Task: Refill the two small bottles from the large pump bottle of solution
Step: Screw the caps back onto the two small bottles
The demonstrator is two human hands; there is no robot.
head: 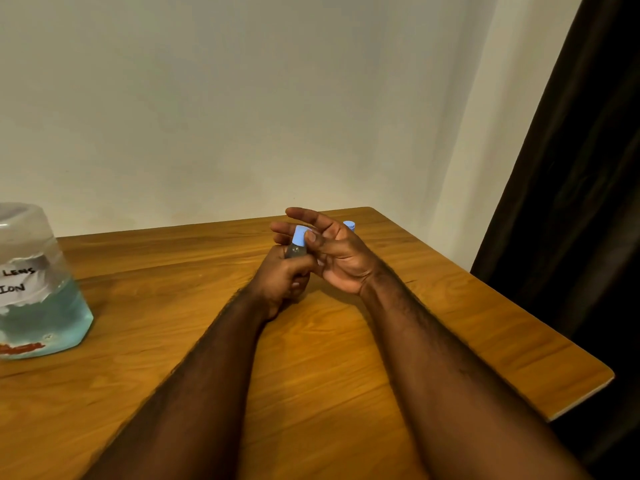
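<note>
My left hand grips a small clear bottle upright near the middle of the wooden table. Its light blue cap is pinched between the thumb and fingers of my right hand, whose other fingers are spread. A second small bottle's blue cap peeks out behind my right hand; its body is hidden. The large bottle of solution stands at the left edge, clear plastic with blue liquid in its lower half and a white handwritten label. Its top and pump are out of view.
The wooden table ends at a far edge by the pale wall and at a right edge that runs diagonally toward me. A dark curtain hangs beyond the right edge.
</note>
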